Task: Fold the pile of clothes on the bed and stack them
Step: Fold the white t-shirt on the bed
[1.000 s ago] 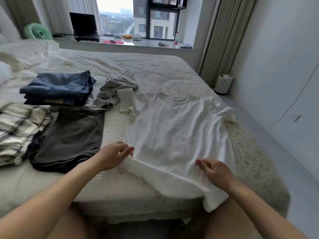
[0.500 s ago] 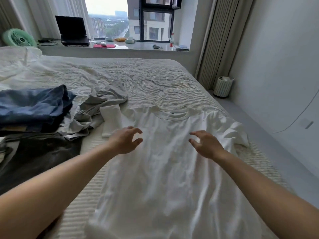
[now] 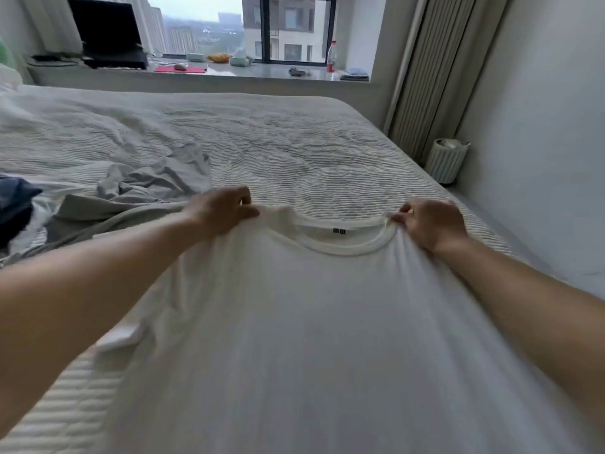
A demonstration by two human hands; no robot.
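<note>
A white T-shirt (image 3: 311, 322) lies spread front-up across the bed (image 3: 294, 142), its collar with a small black label pointing away from me. My left hand (image 3: 219, 213) pinches the shirt's left shoulder beside the collar. My right hand (image 3: 432, 224) pinches the right shoulder at the collar's other end. A crumpled grey garment (image 3: 140, 191) lies just left of my left hand. A dark blue folded garment (image 3: 16, 208) shows at the left edge. The shirt's sleeves are mostly hidden under my arms.
The bed's right edge drops to the floor, where a small ribbed bin (image 3: 447, 160) stands by the curtain. The windowsill (image 3: 262, 72) beyond the bed holds a laptop (image 3: 108, 37), a bottle and small items. A wall runs along the right.
Both hands left the shirt's hem, reached up over its chest, and now pinch the shoulders beside the collar. My view has moved forward and closer over the bed.
</note>
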